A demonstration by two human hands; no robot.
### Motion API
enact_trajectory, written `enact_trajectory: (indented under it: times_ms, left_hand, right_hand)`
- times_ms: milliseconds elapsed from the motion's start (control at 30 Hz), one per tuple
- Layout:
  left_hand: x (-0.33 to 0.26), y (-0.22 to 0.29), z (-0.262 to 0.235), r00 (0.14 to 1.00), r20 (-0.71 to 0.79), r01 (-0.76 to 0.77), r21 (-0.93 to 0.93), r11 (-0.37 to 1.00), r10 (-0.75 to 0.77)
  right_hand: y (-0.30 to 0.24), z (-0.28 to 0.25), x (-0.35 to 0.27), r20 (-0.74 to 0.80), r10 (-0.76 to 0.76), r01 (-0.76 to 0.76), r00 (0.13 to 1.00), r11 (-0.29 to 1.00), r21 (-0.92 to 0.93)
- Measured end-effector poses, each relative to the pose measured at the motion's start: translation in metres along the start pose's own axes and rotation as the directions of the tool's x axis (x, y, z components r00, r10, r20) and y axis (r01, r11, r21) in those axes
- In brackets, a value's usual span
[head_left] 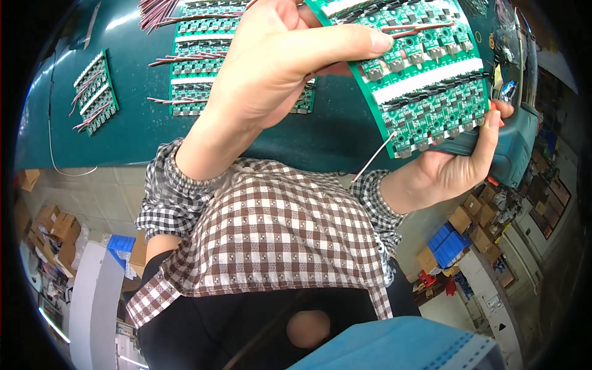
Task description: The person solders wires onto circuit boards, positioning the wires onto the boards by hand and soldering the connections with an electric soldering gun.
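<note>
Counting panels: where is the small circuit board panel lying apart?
Head view, far left: the small circuit board panel lies alone on the green table, left of the larger panel.

I see a teal table [142,132], two wired green boards [95,92] [203,61] lying on it, brown boxes [52,225] on the floor, blue crates [449,243], checked shirt [277,234], blue mask [407,348]

Top of the green circuit panel [425,74] cut off by the frame edge; left hand [277,68] fingertips likewise; solder joints probably too small to judge
</note>
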State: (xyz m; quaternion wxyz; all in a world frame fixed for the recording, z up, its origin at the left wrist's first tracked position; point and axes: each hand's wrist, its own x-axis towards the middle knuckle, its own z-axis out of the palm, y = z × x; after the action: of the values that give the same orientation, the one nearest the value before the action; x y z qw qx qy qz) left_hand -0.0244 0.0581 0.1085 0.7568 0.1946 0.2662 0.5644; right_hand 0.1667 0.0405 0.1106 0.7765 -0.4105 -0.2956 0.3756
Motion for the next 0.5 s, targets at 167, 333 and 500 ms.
enact_trajectory:
  times_ms: [167,333,500]
  left_hand:
    - [-0.0005,0.0004,0.0007,1.000,-0.011,-0.006,0.010,1.000,0.006]
    - [-0.0004,-0.0001,0.0004,1.000,-0.001,0.005,0.004,1.000,-0.005]
    - [-0.0004,-0.0019,-0.0006,1.000,0.003,0.004,0.011,1.000,-0.004]
  right_hand:
    - [0.0001,0.0044,-0.0022,-0.063,-0.012,0.012,0.998,1.000,-0.008]
    - [-0.0015,0.0018,-0.0027,-0.045,0.017,-0.017,0.999,1.000,0.007]
    - [-0.0008,-0.0004,-0.0033,-0.061,0.006,-0.006,0.998,1.000,-0.001]
